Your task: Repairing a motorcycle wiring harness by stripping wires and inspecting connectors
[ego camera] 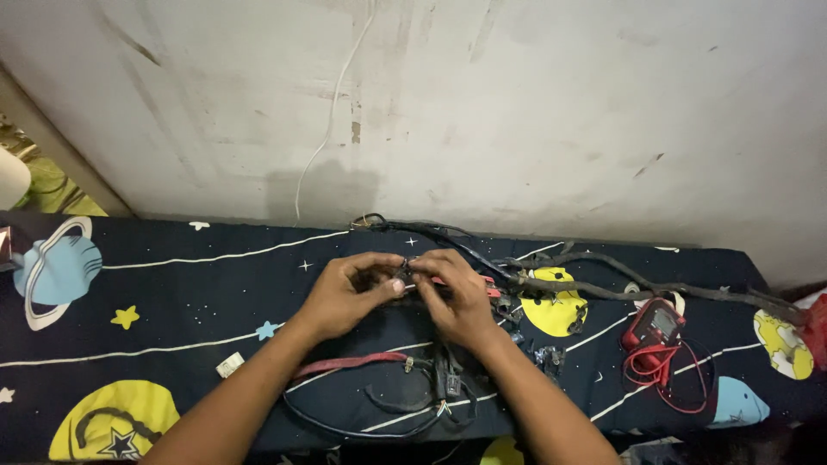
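Left hand: our left hand [345, 297] curls inward, fingers bent and thumb pressing toward a small dark connector [403, 274], which it pinches from the left.
Right hand: our right hand [452, 297] is closed around the same connector from the other side, fingertips meeting those of the left hand.
Connector: it sits between our two hands, lifted just above the cloth, near the middle of the view; we cannot tell its exact shape, as our fingers cover most of it.
Wire harness: a black wrapped wiring harness [603, 288] runs from the connector toward the right along the far edge of the surface, with branches ending in small plugs.
Loose wires: under our wrists lie a red sleeved lead [345, 363] and looping black cables [388, 422].
Meter: a red and black handheld meter [655, 325] lies well to the right of our hands, its red test leads [668, 379] coiled beside it.
Surface: a dark cloth [189, 293] printed with planets and stars covers the surface.
Small piece: a little white block [230, 365] lies on the cloth left of our left forearm.
Backdrop: a scuffed pale wall [517, 112] stands behind, with a thin white cord [332, 120] hanging down it.
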